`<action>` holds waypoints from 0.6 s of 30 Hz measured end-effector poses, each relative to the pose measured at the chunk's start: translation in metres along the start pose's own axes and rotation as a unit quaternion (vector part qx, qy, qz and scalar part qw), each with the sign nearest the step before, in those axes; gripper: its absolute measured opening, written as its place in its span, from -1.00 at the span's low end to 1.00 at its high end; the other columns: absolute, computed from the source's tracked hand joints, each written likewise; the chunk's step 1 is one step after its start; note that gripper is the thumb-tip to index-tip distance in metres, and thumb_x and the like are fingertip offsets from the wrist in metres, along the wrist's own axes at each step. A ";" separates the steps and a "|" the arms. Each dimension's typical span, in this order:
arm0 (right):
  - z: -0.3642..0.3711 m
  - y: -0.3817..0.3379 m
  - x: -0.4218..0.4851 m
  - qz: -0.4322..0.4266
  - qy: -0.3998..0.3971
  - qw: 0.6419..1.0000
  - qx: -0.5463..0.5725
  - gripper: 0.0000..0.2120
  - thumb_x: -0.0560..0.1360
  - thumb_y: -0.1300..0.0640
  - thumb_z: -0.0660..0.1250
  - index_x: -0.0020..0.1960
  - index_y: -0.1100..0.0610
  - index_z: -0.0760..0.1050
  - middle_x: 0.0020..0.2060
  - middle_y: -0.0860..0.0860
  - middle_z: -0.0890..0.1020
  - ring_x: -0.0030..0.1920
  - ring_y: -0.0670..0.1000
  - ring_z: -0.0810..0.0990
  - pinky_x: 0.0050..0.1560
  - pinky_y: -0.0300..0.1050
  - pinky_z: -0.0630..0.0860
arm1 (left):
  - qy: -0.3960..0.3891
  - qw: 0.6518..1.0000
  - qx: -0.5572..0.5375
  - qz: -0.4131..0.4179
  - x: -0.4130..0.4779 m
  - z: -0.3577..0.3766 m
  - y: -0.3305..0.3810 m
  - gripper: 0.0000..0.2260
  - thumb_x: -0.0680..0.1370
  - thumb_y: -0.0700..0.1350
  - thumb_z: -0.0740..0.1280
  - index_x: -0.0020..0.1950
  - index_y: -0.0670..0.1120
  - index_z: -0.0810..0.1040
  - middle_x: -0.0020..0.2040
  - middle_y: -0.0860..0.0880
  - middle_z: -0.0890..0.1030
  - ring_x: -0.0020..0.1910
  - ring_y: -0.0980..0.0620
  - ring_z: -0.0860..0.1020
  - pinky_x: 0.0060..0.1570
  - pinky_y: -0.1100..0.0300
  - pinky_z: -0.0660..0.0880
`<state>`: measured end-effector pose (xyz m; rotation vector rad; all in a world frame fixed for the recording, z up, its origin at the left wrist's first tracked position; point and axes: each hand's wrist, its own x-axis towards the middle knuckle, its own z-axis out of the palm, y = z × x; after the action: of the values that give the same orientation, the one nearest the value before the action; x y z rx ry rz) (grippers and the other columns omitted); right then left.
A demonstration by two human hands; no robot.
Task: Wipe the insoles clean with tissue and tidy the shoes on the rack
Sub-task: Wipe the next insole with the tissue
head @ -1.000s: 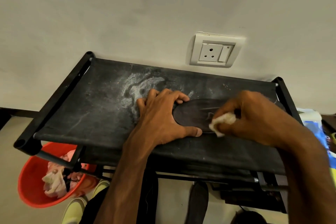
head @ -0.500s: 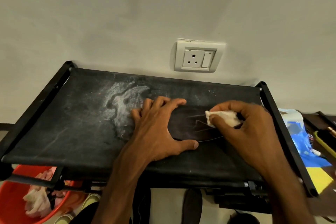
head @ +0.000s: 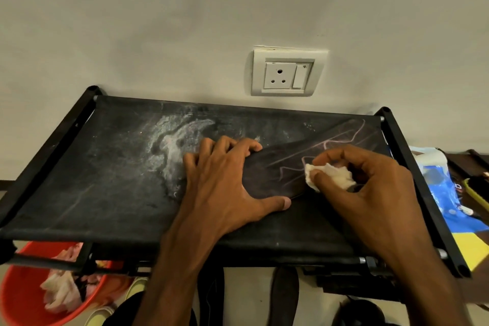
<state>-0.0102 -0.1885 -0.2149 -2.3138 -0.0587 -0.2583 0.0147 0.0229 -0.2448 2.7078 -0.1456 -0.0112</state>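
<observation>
Head view: left hand (head: 225, 185), fingers (head: 225, 148) spread, pins the light, likely floppy insole (head: 270, 174) flat; right hand (head: 370, 190) pinches tissue (head: 330, 176).

1. a single view, worn on the head, looking forward and steeply down.
2. it is near the rack (head: 105, 180), above its top shelf, facing the wall (head: 185, 21) and socket (head: 287, 73).
3. wide-angle; floor shows at bottom.

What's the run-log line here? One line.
stage: wiping | left hand: presses insole on rack | right hand: grips tissue against insole
</observation>
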 end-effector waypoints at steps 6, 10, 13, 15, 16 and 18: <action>0.012 -0.003 0.000 -0.003 0.012 1.000 -0.002 -0.88 0.45 0.12 0.51 -0.05 -0.08 0.70 -0.18 -0.34 0.61 -0.06 -0.39 0.57 -0.15 -0.54 0.44 | -0.023 0.999 -0.013 0.021 0.001 0.005 -0.002 -0.10 0.15 0.62 0.32 0.43 0.35 0.25 0.27 0.18 0.34 0.26 0.10 0.22 0.15 0.10 0.10; 0.017 -0.003 -0.001 0.001 0.009 1.000 0.003 -0.84 0.47 0.12 0.49 0.01 -0.08 0.71 -0.11 -0.28 0.64 -0.02 -0.32 0.60 -0.05 -0.51 0.48 | -0.021 0.999 -0.023 0.020 0.000 0.007 -0.002 -0.08 0.11 0.66 0.22 0.42 0.36 0.26 0.27 0.18 0.34 0.27 0.09 0.23 0.17 0.08 0.11; 0.017 -0.005 0.000 -0.010 -0.003 1.000 -0.013 -0.84 0.49 0.10 0.48 0.04 -0.07 0.71 -0.05 -0.21 0.68 -0.03 -0.25 0.62 -0.02 -0.44 0.53 | -0.025 0.999 -0.033 0.016 0.000 0.006 -0.001 -0.10 0.12 0.65 0.22 0.41 0.36 0.27 0.25 0.17 0.35 0.27 0.08 0.24 0.21 0.05 0.15; 0.016 -0.006 0.000 -0.020 -0.014 0.999 -0.023 -0.84 0.49 0.06 0.48 0.07 -0.05 0.71 -0.03 -0.18 0.69 -0.02 -0.23 0.63 0.02 -0.40 0.54 | -0.029 0.999 -0.034 0.014 0.000 0.006 -0.001 -0.12 0.14 0.63 0.30 0.41 0.36 0.28 0.26 0.16 0.36 0.27 0.07 0.25 0.23 0.03 0.16; 0.016 -0.008 0.001 -0.022 -0.019 0.999 -0.024 -0.83 0.49 0.02 0.48 0.08 -0.04 0.71 -0.03 -0.18 0.68 -0.02 -0.23 0.62 0.03 -0.40 0.54 | -0.029 0.999 -0.033 0.014 0.000 0.006 -0.001 -0.13 0.15 0.62 0.32 0.41 0.36 0.28 0.26 0.16 0.36 0.28 0.06 0.25 0.22 0.03 0.16; 0.015 -0.012 0.001 -0.023 -0.028 0.999 -0.019 -0.81 0.48 -0.06 0.44 0.05 -0.05 0.71 -0.06 -0.20 0.68 -0.02 -0.25 0.62 0.03 -0.40 0.53 | -0.026 0.999 -0.032 0.015 0.000 0.006 -0.001 -0.13 0.15 0.61 0.33 0.41 0.35 0.29 0.26 0.15 0.36 0.27 0.06 0.25 0.21 0.04 0.15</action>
<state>-0.0082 -0.1692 -0.2166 -2.3589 -0.1366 -0.2183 0.0141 0.0212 -0.2501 2.6425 -0.1970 -0.0758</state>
